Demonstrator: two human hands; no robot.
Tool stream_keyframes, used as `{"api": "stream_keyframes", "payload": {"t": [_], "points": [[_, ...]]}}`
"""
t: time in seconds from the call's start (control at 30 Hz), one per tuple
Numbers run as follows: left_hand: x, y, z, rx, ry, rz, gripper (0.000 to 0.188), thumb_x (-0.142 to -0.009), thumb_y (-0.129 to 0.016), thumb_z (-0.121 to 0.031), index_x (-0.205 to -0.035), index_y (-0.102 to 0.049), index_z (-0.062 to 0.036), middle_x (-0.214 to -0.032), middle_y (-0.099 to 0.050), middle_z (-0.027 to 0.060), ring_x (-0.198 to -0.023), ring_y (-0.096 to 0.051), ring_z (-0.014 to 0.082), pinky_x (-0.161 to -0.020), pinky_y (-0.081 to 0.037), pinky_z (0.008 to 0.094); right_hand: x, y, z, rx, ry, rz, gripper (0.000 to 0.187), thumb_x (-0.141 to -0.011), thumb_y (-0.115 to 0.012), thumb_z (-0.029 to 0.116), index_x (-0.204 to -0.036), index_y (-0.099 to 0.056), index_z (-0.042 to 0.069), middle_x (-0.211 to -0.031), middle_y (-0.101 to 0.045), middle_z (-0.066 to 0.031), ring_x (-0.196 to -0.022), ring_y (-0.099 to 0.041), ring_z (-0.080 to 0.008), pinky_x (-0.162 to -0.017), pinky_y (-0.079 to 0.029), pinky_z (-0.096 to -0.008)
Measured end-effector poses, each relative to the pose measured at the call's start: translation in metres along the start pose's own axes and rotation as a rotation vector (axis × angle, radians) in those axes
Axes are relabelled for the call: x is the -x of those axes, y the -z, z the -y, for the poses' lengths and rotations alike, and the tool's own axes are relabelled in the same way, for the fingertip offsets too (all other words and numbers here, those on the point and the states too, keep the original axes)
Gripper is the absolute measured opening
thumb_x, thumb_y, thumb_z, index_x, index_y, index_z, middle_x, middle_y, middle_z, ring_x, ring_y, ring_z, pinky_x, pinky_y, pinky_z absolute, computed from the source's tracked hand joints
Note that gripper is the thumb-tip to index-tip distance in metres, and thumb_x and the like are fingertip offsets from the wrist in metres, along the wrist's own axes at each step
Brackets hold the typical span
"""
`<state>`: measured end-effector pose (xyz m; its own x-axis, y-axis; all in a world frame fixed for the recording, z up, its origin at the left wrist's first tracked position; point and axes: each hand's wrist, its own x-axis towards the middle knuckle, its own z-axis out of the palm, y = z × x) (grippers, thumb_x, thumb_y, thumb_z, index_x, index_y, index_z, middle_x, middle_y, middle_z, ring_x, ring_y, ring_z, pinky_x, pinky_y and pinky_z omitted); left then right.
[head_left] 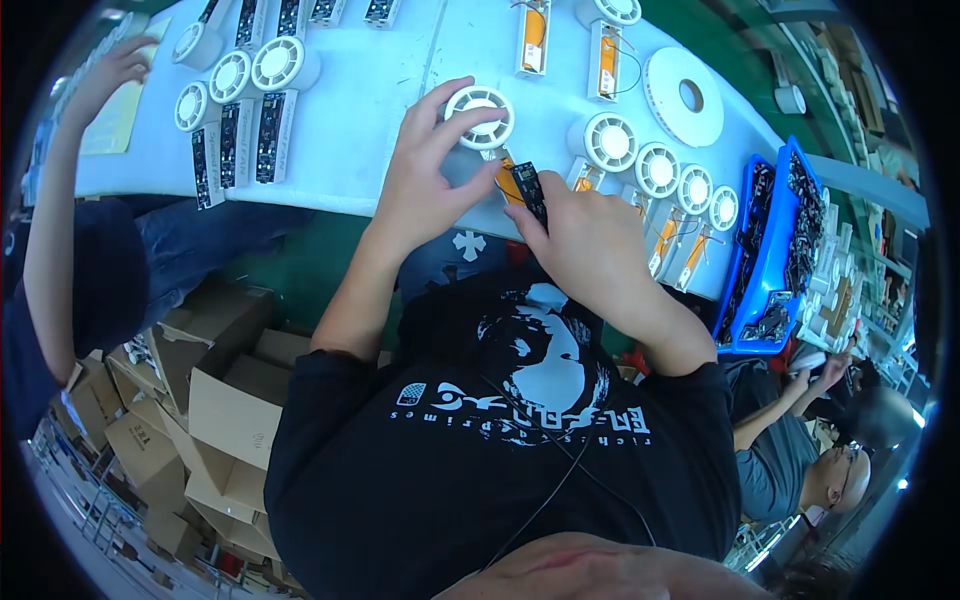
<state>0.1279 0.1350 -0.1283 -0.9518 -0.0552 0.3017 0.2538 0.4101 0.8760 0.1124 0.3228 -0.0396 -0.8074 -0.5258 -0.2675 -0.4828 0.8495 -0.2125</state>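
Note:
My left hand (422,185) grips a small white handheld fan (480,115) by its round grilled head, thumb and fingers on opposite sides. The fan's handle stands open toward me, with an orange battery (508,184) showing in it. Pinched in my right hand (597,240) is a narrow black circuit board (529,188), right beside the handle. Whether the board touches the handle I cannot tell. Just right of my hands lies a row of similar white fans (611,142) with orange batteries in their handles.
Fans with black boards (278,62) lie at the table's left. A white tape roll (684,96) sits at the back right. Blue bins (765,345) of black boards stand at the right edge. Another person's arm (55,200) reaches in at left, above cardboard boxes (235,420).

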Motion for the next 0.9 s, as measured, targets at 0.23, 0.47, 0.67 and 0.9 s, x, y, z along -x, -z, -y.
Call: {"api": "stream_keyframes", "payload": {"t": [0.23, 0.47, 0.67, 0.9], "points": [[-0.003, -0.006, -0.001, -0.040, 0.026, -0.052, 0.051, -0.077, -0.076, 0.000, -0.126, -0.066, -0.0100, -0.142, -0.052, 0.0148, -0.127, -0.056, 0.0321, -0.106, -0.047, 0.0398, 0.004, -0.014, 0.002, -0.018, 0.054, -0.106, 0.039, -0.093, -0.069, 0.041, -0.093, -0.061, 0.003, -0.057, -0.063, -0.0137, -0.049, -0.064, -0.0326, -0.045, -0.050, -0.0421], [0.010, -0.009, 0.001, -0.347, -0.321, -0.303, 0.050, -0.074, -0.074, -0.004, -0.123, -0.067, -0.0119, -0.130, -0.063, 0.0072, -0.111, -0.055, 0.0278, -0.096, -0.045, 0.0413, 0.010, -0.028, 0.008, 0.100, 0.076, -0.157, 0.036, -0.091, -0.070, 0.039, -0.093, -0.059, 0.006, -0.051, -0.059, -0.0079, -0.043, -0.062, -0.0266, -0.041, -0.047, -0.0370], [0.030, 0.000, 0.006, -0.575, -0.462, -0.063, 0.057, -0.068, -0.073, -0.003, -0.125, -0.067, -0.0123, -0.124, -0.069, 0.0002, -0.097, -0.058, 0.0214, -0.085, -0.043, 0.0370, 0.007, -0.030, 0.005, 0.055, 0.080, -0.166, 0.036, -0.092, -0.069, 0.039, -0.092, -0.058, 0.005, -0.051, -0.059, -0.0083, -0.043, -0.061, -0.0273, -0.041, -0.047, -0.0374], [0.028, 0.001, -0.003, -0.612, -0.536, -0.021, 0.061, -0.069, -0.071, -0.004, -0.129, -0.065, -0.0126, -0.122, -0.070, -0.0016, -0.092, -0.059, 0.0209, -0.083, -0.044, 0.0375, 0.006, -0.024, 0.001, -0.007, 0.098, -0.228, 0.035, -0.093, -0.068, 0.039, -0.091, -0.058, 0.005, -0.053, -0.060, -0.0114, -0.046, -0.063, -0.0312, -0.043, -0.048, -0.0407]]}}
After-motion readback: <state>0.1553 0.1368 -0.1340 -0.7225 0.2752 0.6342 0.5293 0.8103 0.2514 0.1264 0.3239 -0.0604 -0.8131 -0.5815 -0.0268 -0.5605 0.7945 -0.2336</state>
